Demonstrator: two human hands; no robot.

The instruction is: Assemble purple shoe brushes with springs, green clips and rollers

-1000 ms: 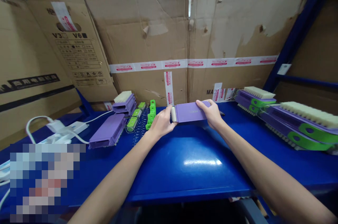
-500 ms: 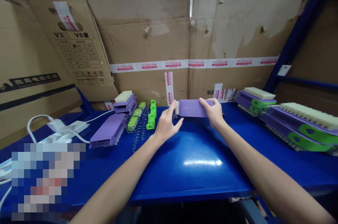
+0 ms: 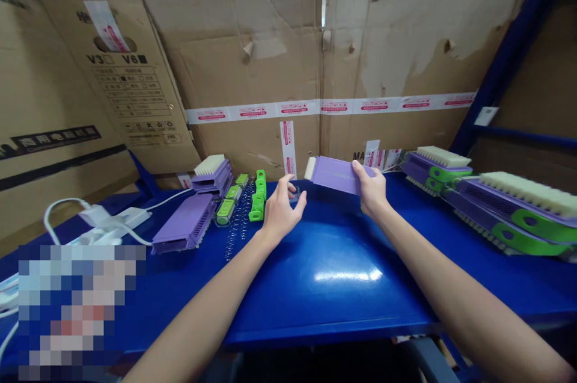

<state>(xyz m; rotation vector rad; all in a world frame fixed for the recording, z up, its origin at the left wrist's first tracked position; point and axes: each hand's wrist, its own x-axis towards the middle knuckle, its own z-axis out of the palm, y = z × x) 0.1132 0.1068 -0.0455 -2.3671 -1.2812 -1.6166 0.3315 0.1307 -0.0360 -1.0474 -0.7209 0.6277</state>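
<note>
Evidently, one hand grips, the other hangs open

The right hand (image 3: 373, 192) closes on one end of the purple case (image 3: 336, 176), above the blue table (image 3: 338, 311) — probably to leave its pale tip (image 3: 310, 168) free. The left hand (image 3: 280, 214), half-open, looks empty beside a clear piece (image 3: 296, 194). Springs (image 3: 235, 223) and green clips (image 3: 258, 205) lie lined up — likely for easy reach.

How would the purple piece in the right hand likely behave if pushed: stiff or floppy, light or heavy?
The purple piece is probably stiff: it juts straight from the right hand, with no visible sag. It seems fairly light, since that hand alone holds it near one end. Its flat, smooth-looking face may be somewhat slippery.
</note>
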